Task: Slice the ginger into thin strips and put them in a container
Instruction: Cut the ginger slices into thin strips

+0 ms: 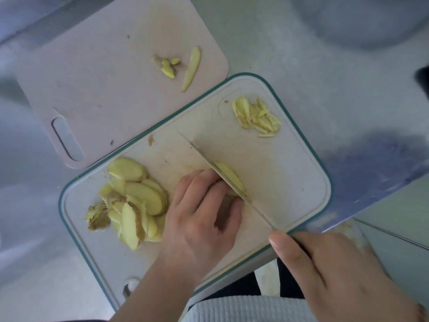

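The left hand [204, 212], in the lower middle of the frame, presses down with curled fingers on a small stack of ginger slices [228, 176], its knuckles against the flat of a knife blade [222, 176]. The right hand [329, 268], at the lower right, is clenched around the knife handle, which is mostly hidden under the fingers, with the thumb laid along the top.

From the left edge: a pale pink cutting board [92, 77] fills the upper left, lying on a grey steel counter [301, 66] with a handle slot near its lower left corner. Near its upper right corner lie ginger trimmings [167, 66] and one long ginger sliver [191, 68].

Below it, and overlapping its lower edge, a white cutting board with a teal rim [290, 182] runs diagonally across the middle. On its left part is a heap of flat ginger slices [137, 198], with a knobbly end piece [97, 217] at the heap's left edge. The blade crosses the board's middle, its edge down in the stack under the left hand. In the board's upper right corner, well apart from the hands, lies a small pile of ginger strips [256, 117].
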Tool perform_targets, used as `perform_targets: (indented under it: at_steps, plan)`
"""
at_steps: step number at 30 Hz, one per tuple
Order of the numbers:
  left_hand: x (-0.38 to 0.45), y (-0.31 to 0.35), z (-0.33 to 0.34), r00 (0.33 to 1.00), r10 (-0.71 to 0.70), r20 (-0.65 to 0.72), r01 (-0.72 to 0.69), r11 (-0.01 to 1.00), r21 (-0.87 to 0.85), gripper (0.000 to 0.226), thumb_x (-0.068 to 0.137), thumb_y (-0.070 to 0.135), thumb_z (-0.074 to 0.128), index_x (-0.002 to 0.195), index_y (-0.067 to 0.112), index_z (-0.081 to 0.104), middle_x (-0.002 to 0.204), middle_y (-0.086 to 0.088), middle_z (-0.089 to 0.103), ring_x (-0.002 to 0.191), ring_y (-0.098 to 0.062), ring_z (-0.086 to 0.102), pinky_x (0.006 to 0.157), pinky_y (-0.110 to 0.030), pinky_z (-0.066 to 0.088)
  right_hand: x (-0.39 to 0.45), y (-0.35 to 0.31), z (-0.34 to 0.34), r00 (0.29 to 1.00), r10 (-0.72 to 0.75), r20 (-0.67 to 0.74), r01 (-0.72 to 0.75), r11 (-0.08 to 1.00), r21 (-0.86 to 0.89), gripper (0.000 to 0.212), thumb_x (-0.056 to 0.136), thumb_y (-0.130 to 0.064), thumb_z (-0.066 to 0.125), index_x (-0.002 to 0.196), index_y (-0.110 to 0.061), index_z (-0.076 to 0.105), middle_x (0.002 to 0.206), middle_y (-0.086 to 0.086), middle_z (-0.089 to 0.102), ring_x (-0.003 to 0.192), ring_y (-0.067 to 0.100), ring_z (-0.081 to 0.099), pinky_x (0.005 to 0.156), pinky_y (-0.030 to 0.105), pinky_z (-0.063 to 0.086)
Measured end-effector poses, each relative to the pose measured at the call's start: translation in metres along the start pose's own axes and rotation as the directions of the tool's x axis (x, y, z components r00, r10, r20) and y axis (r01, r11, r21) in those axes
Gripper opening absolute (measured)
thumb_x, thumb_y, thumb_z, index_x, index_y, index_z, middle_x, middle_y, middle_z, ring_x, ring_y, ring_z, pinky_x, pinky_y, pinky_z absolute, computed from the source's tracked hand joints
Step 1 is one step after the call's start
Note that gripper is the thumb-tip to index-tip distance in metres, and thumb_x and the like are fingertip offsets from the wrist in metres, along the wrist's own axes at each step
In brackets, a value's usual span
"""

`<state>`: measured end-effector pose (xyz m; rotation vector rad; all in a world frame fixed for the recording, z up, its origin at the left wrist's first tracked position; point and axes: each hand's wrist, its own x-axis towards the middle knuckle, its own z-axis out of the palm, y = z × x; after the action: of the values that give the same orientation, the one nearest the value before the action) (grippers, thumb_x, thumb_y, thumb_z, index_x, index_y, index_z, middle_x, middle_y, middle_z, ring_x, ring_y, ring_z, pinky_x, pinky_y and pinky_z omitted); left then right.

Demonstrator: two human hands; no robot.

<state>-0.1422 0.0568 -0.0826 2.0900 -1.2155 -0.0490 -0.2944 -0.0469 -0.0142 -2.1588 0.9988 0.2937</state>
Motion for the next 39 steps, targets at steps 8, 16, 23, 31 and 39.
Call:
perform_targets:
  at_steps: [8, 16, 23, 31, 39]
  plan:
    - [0.000, 0.001, -0.001, 1.000, 0.008, -0.011, -0.008, 1.000, -0.004, 0.012, 0.085, 0.005, 0.077, 0.094, -0.003, 0.077, 0.105, -0.015, 0.068, 0.098, -0.022, 0.061, 0.093, -0.029, 0.050, 0.004, -0.012, -0.017, 0.951, 0.202, 0.235, -0.224, 0.972, 0.072, 0.107, 0.022, -0.102, -0.013, 0.064, -0.033, 0.056, 0.048, -0.016, 0.058, 0.046, -0.011, 0.052, 0.048, 0.006, 0.040]
    - [0.000, 0.001, -0.001, 1.000, 0.014, -0.016, -0.015, 1.000, -0.017, 0.013, 0.090, 0.008, 0.072, 0.095, -0.003, 0.077, 0.113, -0.010, 0.062, 0.091, -0.023, 0.060, 0.083, -0.031, 0.051, -0.006, -0.008, -0.011, 0.965, 0.137, 0.222, -0.169, 0.977, 0.133, 0.071, 0.069, -0.094, 0.009, 0.054, -0.038, 0.049, 0.049, -0.005, 0.060, 0.049, -0.005, 0.052, 0.076, 0.003, 0.041]
    - [0.000, 0.002, -0.001, 1.000, 0.018, -0.012, -0.018, 1.000, 0.000, 0.011, 0.087, 0.006, 0.075, 0.095, -0.001, 0.077, 0.108, -0.014, 0.068, 0.091, -0.020, 0.059, 0.087, -0.024, 0.048, 0.002, -0.007, -0.010, 0.990, 0.057, 0.132, -0.055, 0.998, -0.017, 0.104, 0.051, -0.089, -0.026, 0.065, -0.019, 0.050, 0.092, -0.037, 0.048, 0.090, -0.006, 0.047, 0.074, 0.010, 0.038]
    - [-0.001, 0.001, 0.000, 1.000, -0.008, -0.017, 0.008, 0.999, -0.033, 0.015, 0.088, 0.007, 0.073, 0.098, -0.004, 0.075, 0.113, -0.008, 0.059, 0.097, -0.020, 0.061, 0.089, -0.028, 0.052, -0.006, -0.017, -0.020, 0.931, 0.160, 0.328, -0.206, 0.972, 0.110, 0.073, 0.054, -0.099, 0.015, 0.062, -0.038, 0.055, 0.043, -0.008, 0.057, 0.045, -0.006, 0.057, 0.046, 0.032, 0.050]
    - [-0.001, -0.007, -0.008, 0.999, -0.022, 0.038, 0.025, 0.997, -0.076, 0.039, 0.097, -0.006, 0.036, 0.097, -0.009, 0.075, 0.110, -0.019, 0.062, 0.094, -0.031, 0.066, 0.088, -0.027, 0.052, 0.004, -0.004, -0.029, 0.987, 0.041, 0.154, -0.064, 0.987, 0.150, 0.064, 0.067, -0.085, 0.009, 0.066, -0.038, 0.053, 0.050, -0.017, 0.052, 0.057, -0.001, 0.053, 0.056, 0.009, 0.037]
